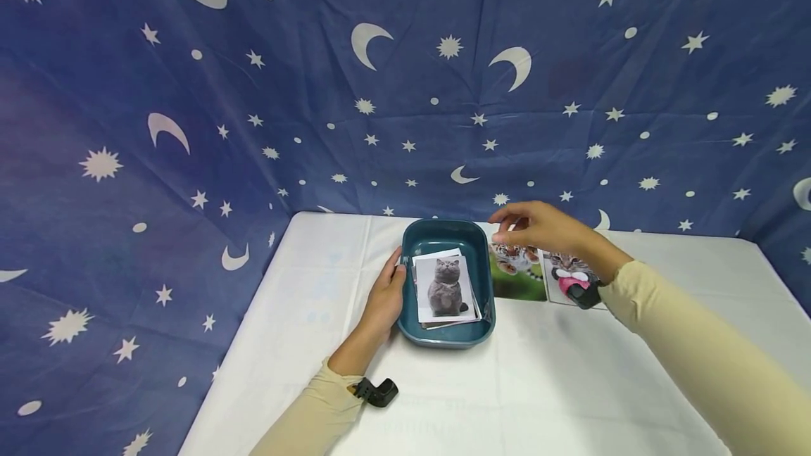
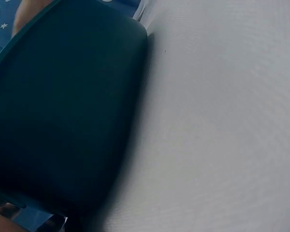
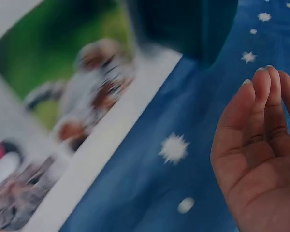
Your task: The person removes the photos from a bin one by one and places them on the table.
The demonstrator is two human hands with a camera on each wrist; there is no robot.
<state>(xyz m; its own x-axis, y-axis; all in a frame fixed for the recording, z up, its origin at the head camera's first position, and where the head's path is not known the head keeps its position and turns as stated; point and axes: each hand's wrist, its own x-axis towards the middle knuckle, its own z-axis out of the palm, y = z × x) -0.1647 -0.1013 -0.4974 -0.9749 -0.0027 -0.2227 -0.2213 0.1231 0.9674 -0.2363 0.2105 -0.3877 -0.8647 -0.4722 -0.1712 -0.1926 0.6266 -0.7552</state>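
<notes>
My left hand grips the left side of a dark teal plastic tub, with the thumb at its rim. The tub's outer wall fills much of the left wrist view. Inside lies a small stack of photo cards, topped by a grey cat card. Raised near the tub's upper right corner, my right hand holds nothing; in the right wrist view its fingers are extended and slightly bent. Below it, a tiger cub card lies on the table, partly hidden by the hand.
A tabby cat card with a pink and white bow lies right of the tiger cub card, partly covered by my right wrist. White cloth covers the table. A blue curtain with moons and stars hangs behind and to the left.
</notes>
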